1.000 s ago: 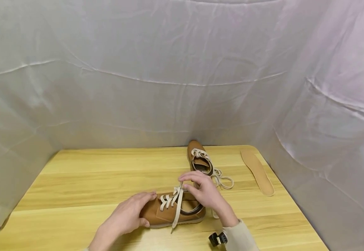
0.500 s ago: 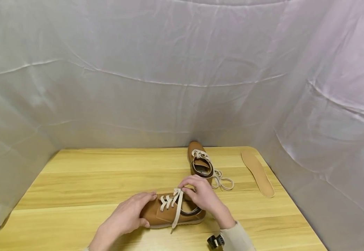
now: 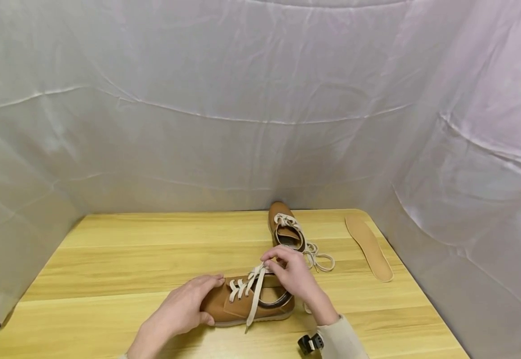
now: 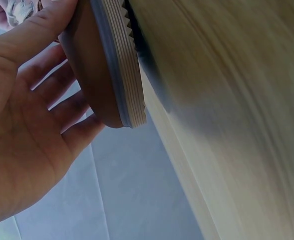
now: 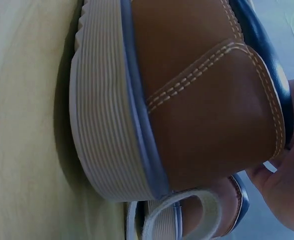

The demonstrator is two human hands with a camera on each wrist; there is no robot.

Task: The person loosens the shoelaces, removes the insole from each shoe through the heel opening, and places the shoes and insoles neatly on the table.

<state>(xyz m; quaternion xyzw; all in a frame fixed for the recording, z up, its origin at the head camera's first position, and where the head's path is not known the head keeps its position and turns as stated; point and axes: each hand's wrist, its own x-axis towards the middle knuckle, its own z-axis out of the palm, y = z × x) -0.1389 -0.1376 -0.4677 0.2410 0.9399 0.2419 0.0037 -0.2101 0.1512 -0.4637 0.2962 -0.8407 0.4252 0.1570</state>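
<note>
A brown leather lace-up shoe [image 3: 217,305] stands on the table with its toe to the left. Around the toe, my left hand [image 3: 178,306] grips with the thumb on the near side and fingers on the far side; the left wrist view shows the toe [image 4: 94,85] in that grip. At the top of the lacing, thumb and fingertips of my right hand [image 3: 293,273] pinch the cream shoelace [image 3: 257,299]. One lace end hangs over the shoe's near side. The right wrist view is filled by the heel [image 5: 211,125], mostly hiding the right hand [image 5: 286,185].
A matching brown shoe [image 3: 277,210] stands behind, toe against the grey curtain [image 3: 197,154], its loose lace [image 3: 325,262] looped beside it. A tan insole [image 3: 370,249] lies at the right of the wooden table [image 3: 130,259].
My right hand dipped toward the shoe, then rose again slightly to the right, drawing the upper lacing with it. The left hand and shoe have stayed in place.
</note>
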